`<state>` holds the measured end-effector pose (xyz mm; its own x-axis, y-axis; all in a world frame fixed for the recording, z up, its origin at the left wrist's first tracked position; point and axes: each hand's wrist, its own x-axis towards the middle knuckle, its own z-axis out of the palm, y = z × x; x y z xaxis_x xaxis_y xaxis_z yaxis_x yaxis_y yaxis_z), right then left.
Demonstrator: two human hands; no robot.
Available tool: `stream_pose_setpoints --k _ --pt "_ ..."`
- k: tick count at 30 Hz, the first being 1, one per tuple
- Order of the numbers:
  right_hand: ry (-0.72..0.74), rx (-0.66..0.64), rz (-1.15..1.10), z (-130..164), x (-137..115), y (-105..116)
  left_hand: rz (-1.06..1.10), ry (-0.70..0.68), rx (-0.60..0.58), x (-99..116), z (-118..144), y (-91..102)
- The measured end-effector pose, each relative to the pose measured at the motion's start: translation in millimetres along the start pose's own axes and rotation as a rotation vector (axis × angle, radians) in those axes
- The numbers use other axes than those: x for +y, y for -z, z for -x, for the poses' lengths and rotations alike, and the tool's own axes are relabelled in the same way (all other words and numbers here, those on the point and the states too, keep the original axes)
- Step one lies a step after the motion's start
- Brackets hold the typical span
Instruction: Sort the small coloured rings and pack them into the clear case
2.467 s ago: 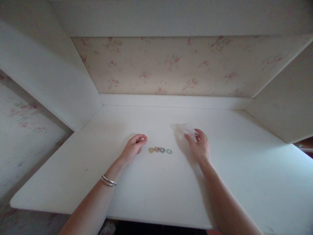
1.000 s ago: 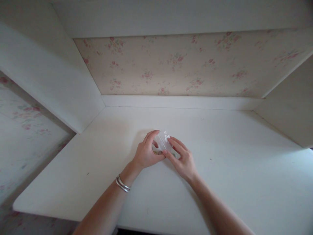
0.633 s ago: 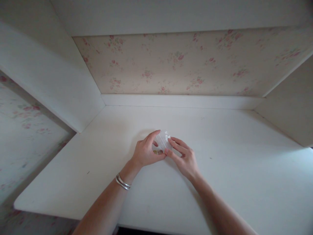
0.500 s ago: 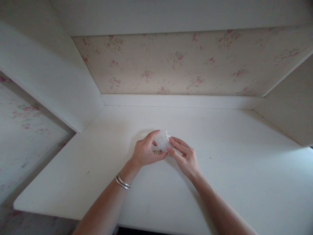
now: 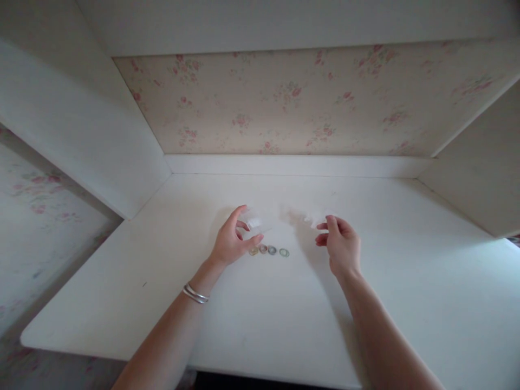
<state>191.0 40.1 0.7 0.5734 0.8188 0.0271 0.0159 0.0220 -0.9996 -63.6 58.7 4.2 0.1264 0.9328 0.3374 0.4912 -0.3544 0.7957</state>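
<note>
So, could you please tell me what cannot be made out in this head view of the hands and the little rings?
- Clear piece in the left hand: see-through and blurred against the white table; its shape is unclear.
- Right hand: its curled fingers and motion blur hide whether it holds anything.
- Four small rings: too small to tell material or markings.
- Both forearms: cut off by the bottom edge.

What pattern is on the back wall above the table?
Small pink floral sprigs on cream wallpaper, clearest in the head view.
</note>
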Motion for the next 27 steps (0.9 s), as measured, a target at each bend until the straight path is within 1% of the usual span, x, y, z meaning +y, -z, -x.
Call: stream_pose_setpoints --k 3,7,10,12,16,18,22,27 --pt "0.063 0.059 0.177 -10 3 12 0.013 -0.021 -0.015 -4 -3 -0.1" --pt "0.073 0.097 0.357 -20 8 25 -0.013 -0.089 -0.042 -12 -5 -1.3" --pt "0.054 0.075 0.454 -24 12 30 -0.078 -0.106 -0.055 -19 -7 -1.3" --pt "0.057 0.053 0.545 -27 15 31 -0.167 -0.119 -0.073 -23 -8 -1.2" --pt "0.157 0.014 0.782 -28 18 32 -0.399 -0.153 -0.108 -28 -9 -2.5" --pt "0.193 -0.009 0.896 -26 16 31 -0.469 -0.156 -0.131 -29 -9 -3.2" --pt "0.184 -0.067 1.052 -19 11 30 -0.544 -0.160 -0.189 -27 -7 -3.6" --pt "0.192 -0.080 1.182 -14 9 29 -0.585 -0.151 -0.230 -27 -8 -3.9"
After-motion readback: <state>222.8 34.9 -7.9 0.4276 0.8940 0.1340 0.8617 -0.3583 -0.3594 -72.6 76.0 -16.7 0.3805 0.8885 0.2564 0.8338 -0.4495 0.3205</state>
